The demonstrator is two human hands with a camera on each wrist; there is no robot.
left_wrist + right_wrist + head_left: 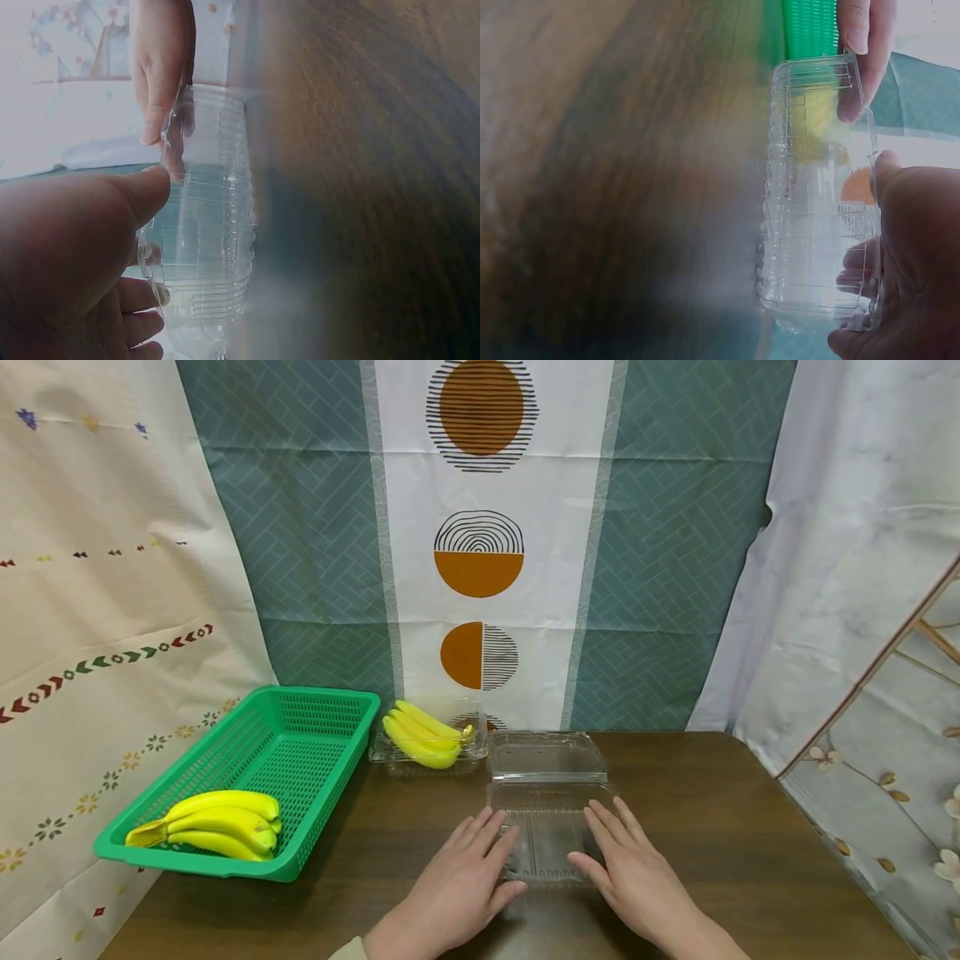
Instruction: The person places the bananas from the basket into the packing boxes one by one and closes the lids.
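A clear plastic clamshell container [551, 835] sits on the table with its lid [547, 756] folded back, away from the person. My left hand [468, 877] lies at the container's left rim, fingers fairly straight and thumb apart. On the opposite rim, my right hand [637, 877] rests with fingers extended forward. Up close in the left wrist view, the container's ribbed side wall [206, 255] stands just beyond the thumb. The right wrist view shows the right fingers through the clear plastic wall [817, 247]. Nothing lies inside the container.
A green plastic basket [363, 735] stands on the left with a bunch of bananas [225, 822] at its near end. Behind, a second clear container [480, 743] holds another bunch of bananas [423, 735]. Patterned curtains [315, 527] hang at the brown table's [712, 827] back.
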